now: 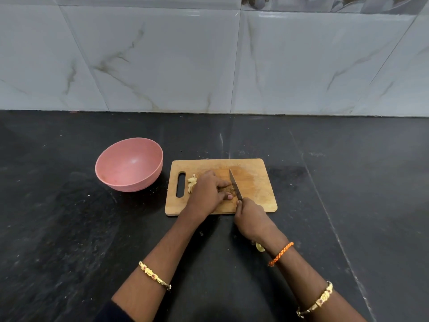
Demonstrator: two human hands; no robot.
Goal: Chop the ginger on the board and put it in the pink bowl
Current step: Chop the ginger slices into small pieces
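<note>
A brown, knobbly piece of ginger [228, 189] lies near the middle of the wooden chopping board [255, 182], mostly covered by the fingers of the left hand [207, 194] that holds it down. The knife [235, 183], gripped by the right hand [249, 216], has its blade resting against the ginger's right end, tip pointing away from the person. A small pale heap of cut ginger pieces [192, 183] sits beside the board's handle slot, possibly peeled. The pink bowl [129, 164] stands upright just left of the board, apparently with nothing inside.
</note>
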